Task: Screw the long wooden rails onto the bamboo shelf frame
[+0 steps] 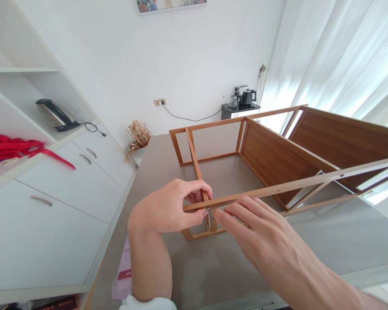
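Note:
A wooden shelf frame [265,192] with slatted brown panels [273,157] lies on its side across the grey-brown table. My left hand [170,209] is closed around the corner where a crossbar [194,157] meets the near rail, its thumb below and its fingers above. At that joint a small bent metal piece, apparently a hex key [210,213], sticks out under the rail. The fingertips of my right hand [258,224] are curled against the hex key, with the knuckles close to the rail. Part of the key is hidden by the fingers.
A printed sheet [124,271] lies under my left forearm on the table [158,159]. White cabinets [61,206] stand left, with an electric kettle [56,115] and red cloth [16,149] on their shelves. Dried flowers [138,135] stand behind. A black kettle [246,97] sits near the curtain.

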A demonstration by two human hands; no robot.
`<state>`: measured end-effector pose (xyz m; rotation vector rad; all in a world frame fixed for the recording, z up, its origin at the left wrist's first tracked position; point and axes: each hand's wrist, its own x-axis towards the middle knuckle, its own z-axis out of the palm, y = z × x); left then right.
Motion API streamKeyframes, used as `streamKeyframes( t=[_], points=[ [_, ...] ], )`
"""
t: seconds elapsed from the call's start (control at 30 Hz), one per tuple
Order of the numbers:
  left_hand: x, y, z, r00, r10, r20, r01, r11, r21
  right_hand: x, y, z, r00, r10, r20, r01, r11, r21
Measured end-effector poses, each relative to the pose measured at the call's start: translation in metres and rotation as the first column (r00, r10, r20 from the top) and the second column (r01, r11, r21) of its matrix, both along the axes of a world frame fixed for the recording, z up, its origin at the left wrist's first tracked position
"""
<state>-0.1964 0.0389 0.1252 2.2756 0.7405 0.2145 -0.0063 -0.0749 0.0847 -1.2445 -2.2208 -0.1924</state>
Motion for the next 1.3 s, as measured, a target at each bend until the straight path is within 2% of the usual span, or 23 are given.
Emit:
streamKeyframes(
  t=[0.3, 0.53, 0.63, 0.77, 0.87, 0.93, 1.07, 1.3],
  points=[
    [0.0, 0.001, -0.001, 1.0, 0.002, 0.007, -0.002, 1.0, -0.006, 0.0, 0.001, -0.001, 0.998, -0.025, 0.059, 0.018, 0.994, 0.105],
    [0.0, 0.0, -0.001, 1.0, -0.002, 0.007, 0.002, 1.0, -0.004, 0.002, 0.002, 0.005, 0.997, -0.006, 0.076, 0.001, 0.997, 0.071],
    [0.0, 0.0, -0.001, 1.0, -0.002, 0.003, 0.002, 1.0, 0.003, 0.001, 0.003, -0.006, 1.0, 0.011, -0.009, -0.011, 1.0, 0.01],
    [0.0, 0.0, -0.001, 1.0, 0.002, -0.003, -0.002, 1.0, 0.017, -0.007, 0.005, -0.028, 0.977, -0.004, -0.215, -0.03, 0.988, -0.152],
    [0.001, 0.0, 0.0, 1.0, -0.003, -0.007, 0.003, 1.0, -0.002, -0.019, 0.006, -0.042, 0.909, -0.069, -0.411, -0.064, 0.951, -0.302],
    [0.001, 0.0, 0.001, 1.0, -0.015, -0.011, 0.014, 0.999, -0.028, -0.025, 0.005, -0.049, 0.85, -0.11, -0.516, -0.088, 0.934, -0.345],
    [0.0, 0.001, 0.001, 1.0, -0.022, -0.016, 0.021, 0.999, -0.041, -0.032, 0.005, -0.059, 0.789, -0.099, -0.607, -0.1, 0.954, -0.284],
    [0.001, 0.001, 0.001, 1.0, -0.015, -0.007, 0.015, 1.0, -0.017, -0.035, 0.006, -0.065, 0.798, -0.059, -0.599, -0.048, 0.986, -0.161]
  ],
)
